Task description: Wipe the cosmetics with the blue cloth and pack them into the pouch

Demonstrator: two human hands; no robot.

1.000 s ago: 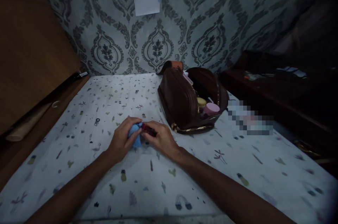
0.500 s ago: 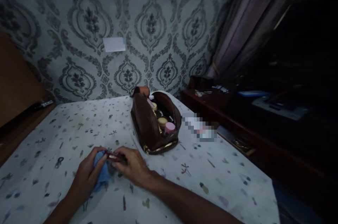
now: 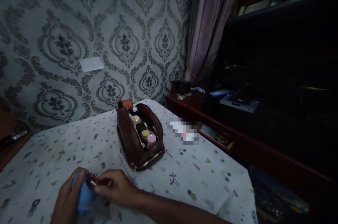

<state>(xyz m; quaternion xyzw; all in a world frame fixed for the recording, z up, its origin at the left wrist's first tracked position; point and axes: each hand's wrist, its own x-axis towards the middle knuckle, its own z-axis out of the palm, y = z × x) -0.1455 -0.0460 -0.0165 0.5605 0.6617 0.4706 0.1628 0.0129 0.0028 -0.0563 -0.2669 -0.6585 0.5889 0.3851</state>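
My left hand [image 3: 67, 201] is closed around a small blue cloth [image 3: 83, 196] at the bottom left of the view. My right hand [image 3: 116, 190] pinches a small dark red tube-like item [image 3: 93, 181] against that cloth. Both hands rest low over a white patterned sheet [image 3: 211, 174]. Behind them stands an open brown cosmetic bag [image 3: 133, 139] holding several small jars and tubes, one with a pink lid [image 3: 151, 139].
A patterned grey wall with a white paper note [image 3: 91, 64] is behind the bed. A dark wooden shelf [image 3: 237, 139] with small items runs along the right side. A purple curtain [image 3: 211, 23] hangs at the corner. A blurred patch lies on the sheet's right edge.
The view has swung right and upward, so my hands and the bag have slid toward the lower left of the picture. Both hands keep holding the cloth and the red item.
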